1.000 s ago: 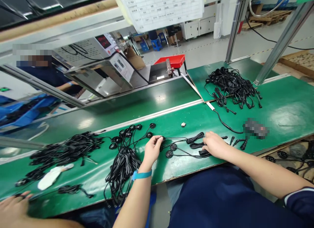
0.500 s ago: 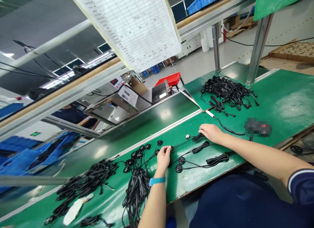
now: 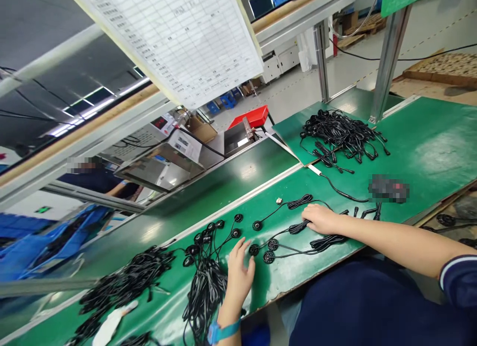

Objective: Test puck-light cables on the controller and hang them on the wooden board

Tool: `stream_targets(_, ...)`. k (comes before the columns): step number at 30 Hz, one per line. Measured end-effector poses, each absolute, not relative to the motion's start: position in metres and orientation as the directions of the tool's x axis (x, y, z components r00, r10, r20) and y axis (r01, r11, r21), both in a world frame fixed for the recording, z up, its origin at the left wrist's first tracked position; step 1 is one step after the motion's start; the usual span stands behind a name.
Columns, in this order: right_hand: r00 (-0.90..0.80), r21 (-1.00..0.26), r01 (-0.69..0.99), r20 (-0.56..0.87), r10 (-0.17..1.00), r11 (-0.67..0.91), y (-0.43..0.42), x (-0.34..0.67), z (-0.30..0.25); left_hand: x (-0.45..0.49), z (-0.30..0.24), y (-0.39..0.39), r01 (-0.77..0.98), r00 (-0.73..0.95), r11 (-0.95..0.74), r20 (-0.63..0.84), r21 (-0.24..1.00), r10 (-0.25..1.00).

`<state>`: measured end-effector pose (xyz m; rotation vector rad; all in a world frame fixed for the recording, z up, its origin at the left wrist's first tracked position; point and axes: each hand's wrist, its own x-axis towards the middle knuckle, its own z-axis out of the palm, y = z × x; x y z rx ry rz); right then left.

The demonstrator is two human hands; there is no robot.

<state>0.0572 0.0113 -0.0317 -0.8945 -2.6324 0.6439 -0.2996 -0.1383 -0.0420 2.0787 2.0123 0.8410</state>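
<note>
My left hand, with a blue band at the wrist, is open beside a small black round cable end, its fingers spread. Closed on a coiled black cable is my right hand, its fingertips at the right end of the coil. Just beyond it lies another coiled cable, whose round end rests flat on the green table. Nearer to me are two more round ends and a cable coil, partly under my right forearm.
Bundles of black cables lie at left and left of my left hand. A tangled cable pile sits at the back right, near a blurred dark device. A white glove-like item lies front left. A metal rail runs behind.
My left hand has let go of the farther cable's round end and moved nearer to me, opening. My right hand has shifted from the farther coil to the middle one. The view has tilted slightly.
</note>
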Motion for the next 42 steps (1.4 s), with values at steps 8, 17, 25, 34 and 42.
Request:
stream_targets(8,-0.726,-0.567,0.463,0.199,0.658,0.682,0.005,0.051,-0.004,-0.293,-0.05,-0.123,0.718,-0.267,0.061,0.194,0.694,0.944)
stream_targets(17,-0.534,-0.46,0.688,0.202,0.821,0.561,0.009,0.091,0.013,-0.268,-0.045,-0.075,0.576,-0.381,0.189,0.057,0.795,0.923)
stream_targets(25,-0.747,-0.481,0.563,0.051,0.663,0.672,-0.053,0.134,-0.001,-0.241,-0.028,-0.121,0.834,-0.203,-0.04,0.374,0.55,0.905)
stream_targets(34,-0.741,-0.551,0.415,0.258,0.621,0.724,-0.052,0.123,0.003,-0.223,-0.032,-0.12,0.829,-0.049,-0.04,0.144,0.558,0.988)
stream_targets(42,-0.639,-0.601,0.492,0.241,0.731,0.629,-0.042,0.107,0.011,-0.226,-0.025,-0.106,0.831,-0.11,0.047,0.081,0.554,0.991)
